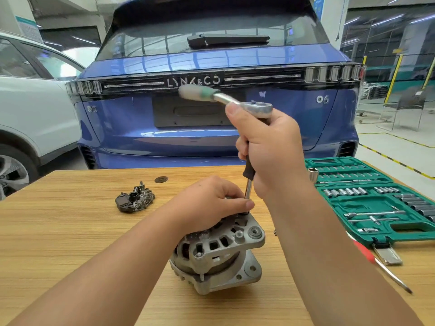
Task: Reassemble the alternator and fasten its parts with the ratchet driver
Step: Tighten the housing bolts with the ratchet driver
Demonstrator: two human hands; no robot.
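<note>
The ratchet driver's handle [200, 92] is smeared by motion blur, so its grip shows only as a pale and green streak. Its black extension shaft [247, 169] is largely covered by the right hand [270, 149], and the socket tip vanishes behind the left hand [211, 203] fingers (whether it sits on a bolt cannot be told). That hand also hides the far top of the alternator [219, 252]. The green tool case [376, 201] is cut by the right edge, its socket sizes too small to read. A red-handled screwdriver [381, 267] is blurred.
</note>
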